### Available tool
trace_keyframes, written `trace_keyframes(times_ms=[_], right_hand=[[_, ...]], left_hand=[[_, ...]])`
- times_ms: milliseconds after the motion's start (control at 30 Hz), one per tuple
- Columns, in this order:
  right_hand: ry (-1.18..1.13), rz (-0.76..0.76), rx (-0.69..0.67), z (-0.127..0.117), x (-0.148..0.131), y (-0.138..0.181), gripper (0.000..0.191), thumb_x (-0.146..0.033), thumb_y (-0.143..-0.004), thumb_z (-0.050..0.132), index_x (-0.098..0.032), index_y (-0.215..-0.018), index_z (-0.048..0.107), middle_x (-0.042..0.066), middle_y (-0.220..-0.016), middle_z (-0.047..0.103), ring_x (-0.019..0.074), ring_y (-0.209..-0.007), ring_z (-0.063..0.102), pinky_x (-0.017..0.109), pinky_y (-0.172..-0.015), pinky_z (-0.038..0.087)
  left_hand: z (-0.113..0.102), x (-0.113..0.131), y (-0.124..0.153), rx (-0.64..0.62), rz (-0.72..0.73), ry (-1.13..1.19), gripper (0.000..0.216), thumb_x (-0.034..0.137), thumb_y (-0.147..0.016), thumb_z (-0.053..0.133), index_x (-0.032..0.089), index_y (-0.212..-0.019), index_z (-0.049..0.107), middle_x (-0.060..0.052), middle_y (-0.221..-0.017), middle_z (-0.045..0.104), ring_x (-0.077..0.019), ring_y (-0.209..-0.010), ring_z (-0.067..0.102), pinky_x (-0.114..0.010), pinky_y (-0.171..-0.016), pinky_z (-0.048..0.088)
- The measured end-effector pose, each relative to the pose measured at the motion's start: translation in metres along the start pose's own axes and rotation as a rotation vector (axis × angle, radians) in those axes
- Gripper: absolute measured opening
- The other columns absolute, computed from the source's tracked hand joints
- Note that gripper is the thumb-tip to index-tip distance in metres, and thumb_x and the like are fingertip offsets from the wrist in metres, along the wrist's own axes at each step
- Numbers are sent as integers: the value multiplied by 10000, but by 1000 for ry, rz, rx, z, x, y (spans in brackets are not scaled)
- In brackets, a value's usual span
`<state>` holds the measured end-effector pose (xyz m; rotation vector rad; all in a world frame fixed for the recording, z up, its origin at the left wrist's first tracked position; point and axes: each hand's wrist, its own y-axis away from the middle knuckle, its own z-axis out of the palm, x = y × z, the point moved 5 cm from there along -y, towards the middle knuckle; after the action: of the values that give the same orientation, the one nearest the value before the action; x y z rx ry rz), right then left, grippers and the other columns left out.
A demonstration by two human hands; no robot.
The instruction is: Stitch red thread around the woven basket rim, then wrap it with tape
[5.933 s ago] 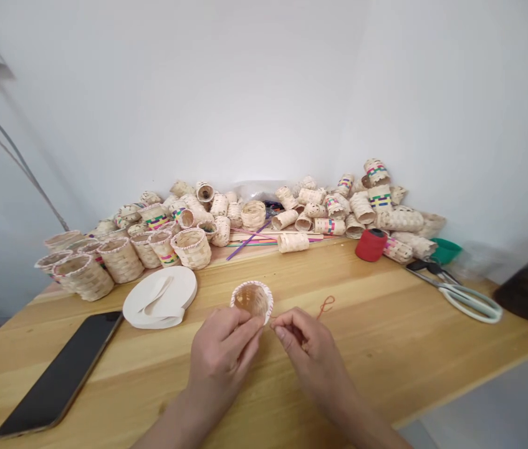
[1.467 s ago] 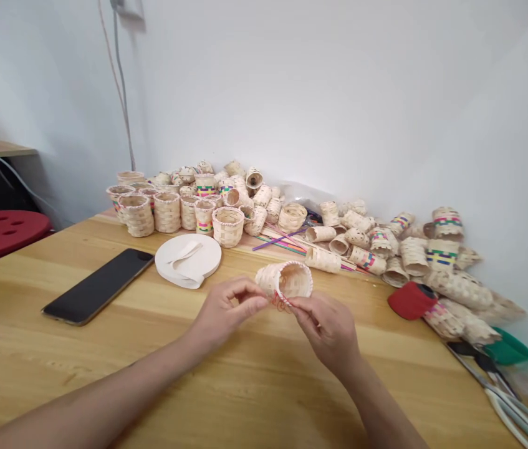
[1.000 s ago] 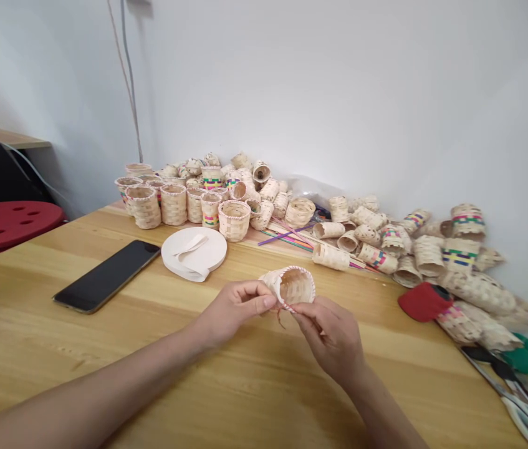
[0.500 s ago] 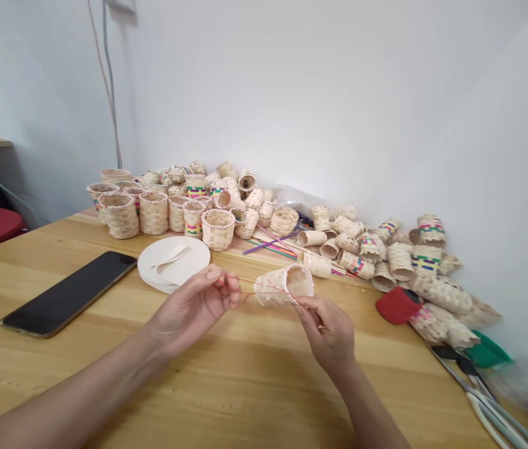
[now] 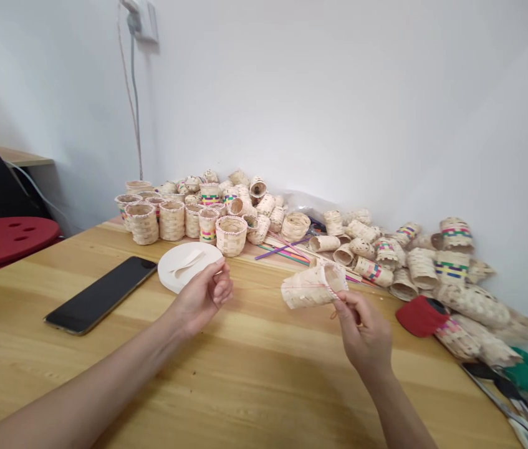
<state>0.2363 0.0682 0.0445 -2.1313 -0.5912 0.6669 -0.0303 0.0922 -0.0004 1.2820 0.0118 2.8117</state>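
Note:
My right hand (image 5: 365, 330) pinches the rim of a small woven bamboo basket (image 5: 308, 292). The basket is tipped on its side above the table, mouth toward the right, with a pink-and-white bound edge. A thin red thread (image 5: 313, 285) runs from the rim across the basket's side toward my left hand (image 5: 205, 293), and a loose bit of it shows below the rim by my right fingers. My left hand is closed in a pinch to the left of the basket, apart from it; the thread's end is hidden in its fingers.
Behind stand finished-looking baskets (image 5: 230, 236) and a long heap of others (image 5: 422, 268) along the wall. A white tape roll (image 5: 170, 262), a black phone (image 5: 102, 293) and coloured strips (image 5: 287, 252) lie left and centre. A red spool (image 5: 420, 316) and scissors (image 5: 502, 399) are at right.
The view has swung left. My left hand has drawn farther from the basket, and the thread between them looks straighter. My right hand keeps its hold on the rim.

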Motion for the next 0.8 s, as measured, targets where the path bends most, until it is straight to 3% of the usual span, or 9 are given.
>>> trace_keyframes(times_ms=[100,233,333,400,467,533,600,700,800], right_hand=[[-8,9,8,-1,2,0,154,-270,-909,483,-193,-835,594,0,-610,589,131,-466,488,242,-469,362],[-60,10,22,-4,-1,-1,121,-245,-894,510,-192,-834,601,-10,-620,576,126,-483,489,234,-470,360],[-190,-32,-61,-1,-10,-2,108,-206,-893,521,-199,-832,610,-10,-642,582,126,-517,513,228,-489,378],[-295,-83,-150,3,-21,-2,119,-190,-902,519,-203,-837,618,-12,-641,579,125,-536,519,222,-496,379],[-389,-141,-230,8,-34,0,133,-200,-919,514,-204,-850,628,-11,-635,570,124,-554,519,218,-503,371],[-456,-193,-302,13,-46,3,162,-228,-937,499,-200,-871,644,-6,-636,556,126,-577,518,220,-519,366],[-487,-230,-357,17,-54,6,202,-248,-951,478,-197,-881,660,-2,-634,532,125,-587,507,221,-527,353],[-505,-264,-397,20,-59,9,239,-251,-961,460,-194,-870,674,-4,-628,499,116,-571,475,219,-516,317],[-523,-272,-414,23,-58,11,249,-243,-963,455,-195,-867,679,-6,-629,482,110,-572,464,216,-515,305]], left_hand=[[-13,-4,-5,99,3,-64,233,386,-827,561,171,-748,516,84,-378,403,-54,-340,313,-167,-398,278],[-18,-13,-6,110,-60,-163,225,376,-790,602,159,-752,555,66,-413,472,-58,-337,353,-178,-402,309],[-15,-14,-4,99,-103,-304,193,292,-722,688,130,-816,645,-39,-677,662,-121,-524,554,-211,-474,398],[-9,3,1,128,107,-568,233,244,-703,709,159,-918,682,-75,-953,688,-181,-786,620,-249,-619,461],[8,27,15,104,477,-893,254,236,-754,669,215,-1006,681,-65,-1098,658,-213,-971,589,-295,-771,462],[31,39,33,-67,764,-1097,241,232,-819,610,242,-1053,670,-65,-1117,657,-222,-1038,569,-341,-869,438],[50,40,49,-307,897,-1214,193,232,-838,608,253,-1011,690,-64,-1102,667,-222,-1060,565,-370,-926,417],[63,32,61,-554,959,-1322,107,260,-830,635,254,-887,725,-59,-1164,644,-242,-1162,511,-412,-997,371],[65,22,62,-715,904,-1374,97,264,-843,625,247,-858,719,-36,-1142,657,-217,-1170,514,-431,-1077,271]])
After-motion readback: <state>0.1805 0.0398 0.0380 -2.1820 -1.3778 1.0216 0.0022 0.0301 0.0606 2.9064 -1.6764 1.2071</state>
